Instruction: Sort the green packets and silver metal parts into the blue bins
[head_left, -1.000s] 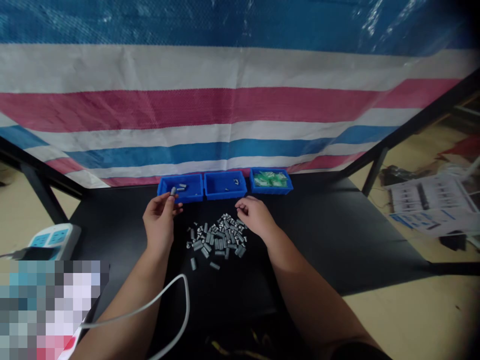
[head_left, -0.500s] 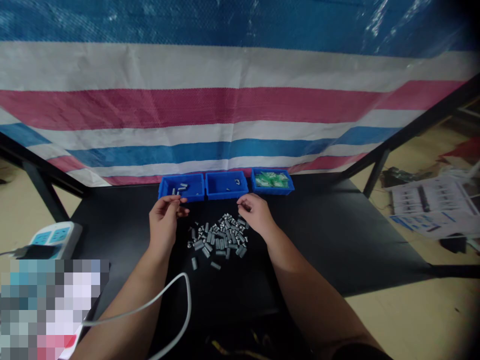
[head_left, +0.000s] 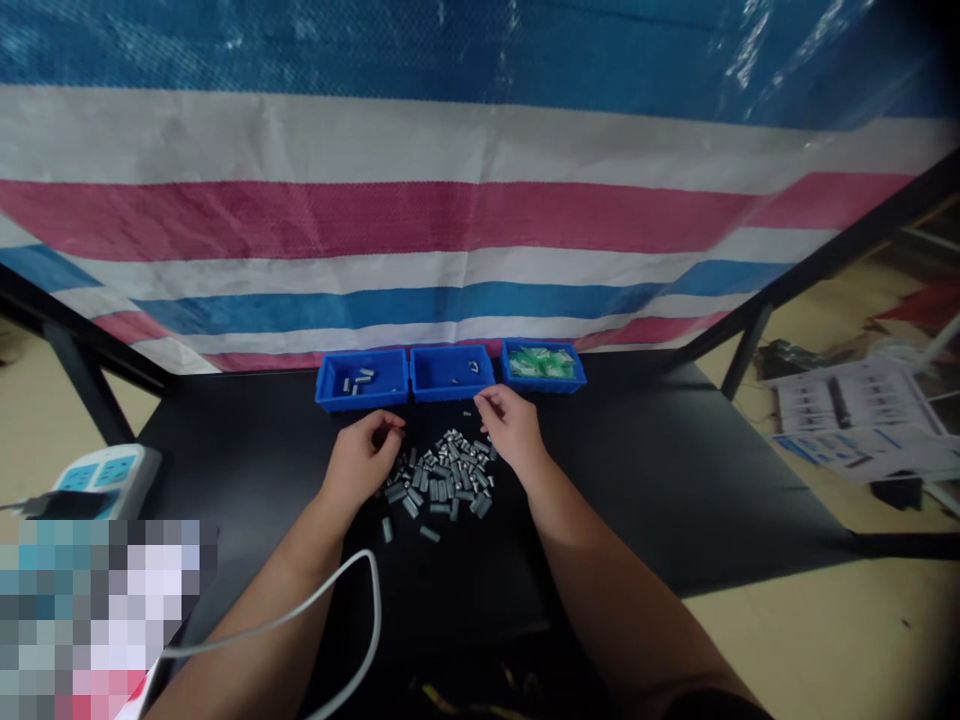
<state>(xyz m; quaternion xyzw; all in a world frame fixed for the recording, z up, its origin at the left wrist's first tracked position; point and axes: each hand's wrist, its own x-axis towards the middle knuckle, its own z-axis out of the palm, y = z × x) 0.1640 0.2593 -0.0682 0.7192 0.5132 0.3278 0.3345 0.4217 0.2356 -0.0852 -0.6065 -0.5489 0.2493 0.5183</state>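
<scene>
Most of the metal pieces (head_left: 442, 489) lie heaped on the table (head_left: 622, 480); only a few sit in the left bin (head_left: 387, 368) and middle bin (head_left: 435, 370). Left hand (head_left: 363, 452) and right hand (head_left: 514, 428) have curled fingers; I can't tell if either grips anything.

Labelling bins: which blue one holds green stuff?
Right bin: green pieces fill it; left bin and middle bin show only a few grey bits.

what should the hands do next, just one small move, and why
Probably have the right hand pinch the lone small metal piece close beside it: that piece appears in front of the middle blue bin, apart from the pile, and the bin already holds a few small metal bits.
</scene>
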